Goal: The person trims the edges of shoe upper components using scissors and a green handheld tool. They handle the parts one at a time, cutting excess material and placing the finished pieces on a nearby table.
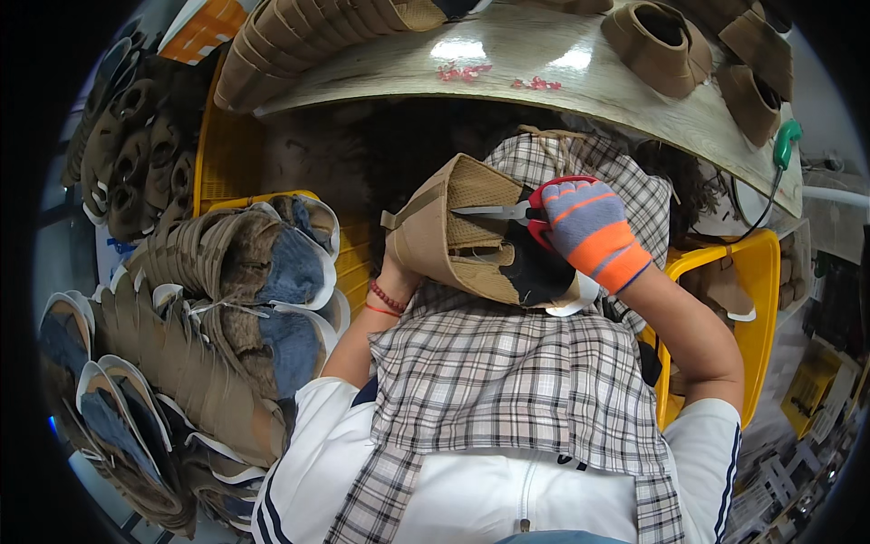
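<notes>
A tan shoe upper with a mesh lining and a dark section is held up in front of my plaid apron. My left hand grips it from its left side, with the fingers hidden behind the fabric; red beads circle that wrist. My right hand, in a grey and orange striped glove, is closed around the red handles of a pair of scissors. The metal blades point left and lie inside the upper's opening, over the mesh lining. Whether they touch the lining, I cannot tell.
Beyond my hands, a curved-looking worktable carries several brown uppers and small red scraps. Stacked, fur-lined uppers crowd the left side. A yellow crate stands at my right, below a green-handled tool on a cord.
</notes>
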`<action>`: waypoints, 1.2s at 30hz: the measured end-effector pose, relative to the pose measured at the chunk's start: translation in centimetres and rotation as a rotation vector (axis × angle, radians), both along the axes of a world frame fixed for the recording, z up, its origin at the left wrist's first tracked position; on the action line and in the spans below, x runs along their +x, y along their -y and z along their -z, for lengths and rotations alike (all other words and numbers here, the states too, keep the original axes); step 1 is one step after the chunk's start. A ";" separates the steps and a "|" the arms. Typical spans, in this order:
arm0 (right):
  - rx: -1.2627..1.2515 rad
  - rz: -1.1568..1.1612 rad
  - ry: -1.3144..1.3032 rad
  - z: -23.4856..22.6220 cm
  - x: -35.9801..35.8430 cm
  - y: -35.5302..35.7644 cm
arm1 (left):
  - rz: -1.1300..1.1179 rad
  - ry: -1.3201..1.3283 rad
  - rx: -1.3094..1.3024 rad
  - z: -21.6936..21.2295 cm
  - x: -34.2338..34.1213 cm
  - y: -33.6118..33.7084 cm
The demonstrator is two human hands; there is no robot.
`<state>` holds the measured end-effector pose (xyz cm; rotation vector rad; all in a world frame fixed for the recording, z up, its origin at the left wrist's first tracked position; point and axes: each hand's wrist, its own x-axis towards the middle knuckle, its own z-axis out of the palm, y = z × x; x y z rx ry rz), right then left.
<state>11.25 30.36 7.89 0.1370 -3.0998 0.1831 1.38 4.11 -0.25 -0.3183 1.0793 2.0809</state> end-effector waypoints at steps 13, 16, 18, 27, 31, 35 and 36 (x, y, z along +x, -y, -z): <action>-0.120 0.068 -0.070 -0.1 1.3 -2.4 | -0.020 0.006 -0.077 0.8 -0.2 0.4; -0.170 -0.011 -0.066 -0.8 0.4 -1.0 | 0.037 0.040 -0.007 1.3 -0.4 0.7; -0.162 -0.040 -0.084 -0.8 -0.2 0.0 | 0.075 0.030 0.209 1.7 -0.2 1.3; -0.111 0.092 -0.044 0.2 4.1 -4.1 | 0.021 -0.013 -0.041 2.7 -0.7 1.4; -0.026 0.070 0.010 0.5 5.7 -3.9 | 0.044 -0.030 0.072 3.3 -0.7 2.1; 0.016 0.013 -0.098 1.1 4.7 -3.7 | 0.093 0.004 0.211 3.4 -1.1 2.1; 0.032 -0.011 -0.109 1.1 4.4 -3.7 | 0.115 -0.017 0.279 2.9 -1.0 2.0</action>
